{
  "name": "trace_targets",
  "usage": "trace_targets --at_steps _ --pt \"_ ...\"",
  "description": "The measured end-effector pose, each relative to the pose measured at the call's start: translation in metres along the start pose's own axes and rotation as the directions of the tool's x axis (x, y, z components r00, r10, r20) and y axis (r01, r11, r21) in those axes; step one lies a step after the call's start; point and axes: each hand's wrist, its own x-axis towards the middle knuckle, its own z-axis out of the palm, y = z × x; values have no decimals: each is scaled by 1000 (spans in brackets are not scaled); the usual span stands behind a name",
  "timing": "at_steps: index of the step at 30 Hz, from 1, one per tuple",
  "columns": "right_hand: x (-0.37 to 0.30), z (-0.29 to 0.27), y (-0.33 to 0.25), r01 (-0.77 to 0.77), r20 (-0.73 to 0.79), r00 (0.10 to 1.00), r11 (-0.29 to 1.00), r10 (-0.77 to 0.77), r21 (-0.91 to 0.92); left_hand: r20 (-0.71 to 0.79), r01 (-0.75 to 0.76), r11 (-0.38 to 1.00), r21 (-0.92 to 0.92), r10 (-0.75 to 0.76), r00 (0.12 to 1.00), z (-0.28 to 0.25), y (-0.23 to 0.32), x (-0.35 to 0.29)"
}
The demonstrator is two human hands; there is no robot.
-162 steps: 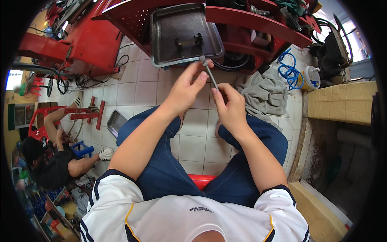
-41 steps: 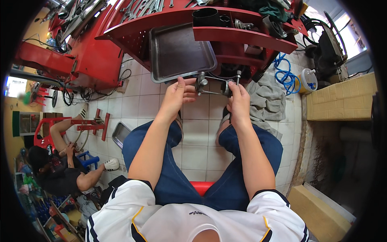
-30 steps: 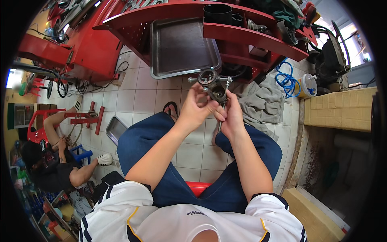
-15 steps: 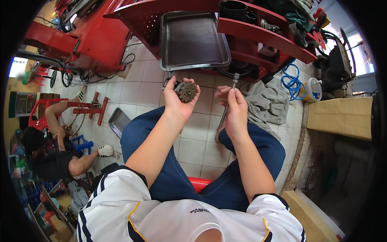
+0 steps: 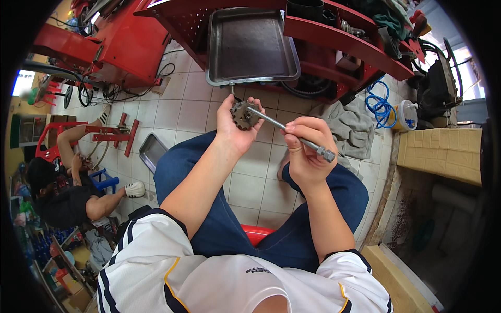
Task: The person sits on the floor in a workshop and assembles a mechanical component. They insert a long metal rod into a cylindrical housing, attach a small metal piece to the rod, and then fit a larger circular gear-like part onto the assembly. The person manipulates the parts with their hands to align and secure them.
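My left hand (image 5: 232,138) is closed around a dark, toothed metal gear assembly (image 5: 241,120). From its far side a short metal stem (image 5: 232,88) pokes up past my fingers. Between the thumb and fingers of my right hand (image 5: 311,156) is a long silver metal rod (image 5: 272,121) with a hex-shaped, socket-like end (image 5: 327,155) pointing to the lower right. The rod's other end reaches the face of the gear assembly; whether it sits in a hole there I cannot tell. Both hands are above the tiled floor, between my knees.
A metal tray (image 5: 255,81) juts from the red tool cart (image 5: 339,47) just beyond my hands. To the right lie a grey cloth (image 5: 355,133), a blue hose (image 5: 380,107) and a white-lidded bucket (image 5: 406,116). A smaller tray (image 5: 152,151) and a seated person (image 5: 65,198) are at left.
My right hand has turned the rod from upright to slanting, its socket-like end now toward me and its other end at the gear assembly. The left hand has turned the assembly slightly.
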Motion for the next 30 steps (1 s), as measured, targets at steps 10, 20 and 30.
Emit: trace_targets --at_steps 10,20,30 --pt "-3 6 0 101 112 990 987 -87 -126 41 -55 994 -94 59 997 -2 7 2" --pt "-2 3 7 -52 68 996 985 64 -165 48 -239 971 -12 239 970 -4 13 8" --pt "0 9 1 -277 43 960 959 275 63 59 -323 946 19 321 945 0 12 5"
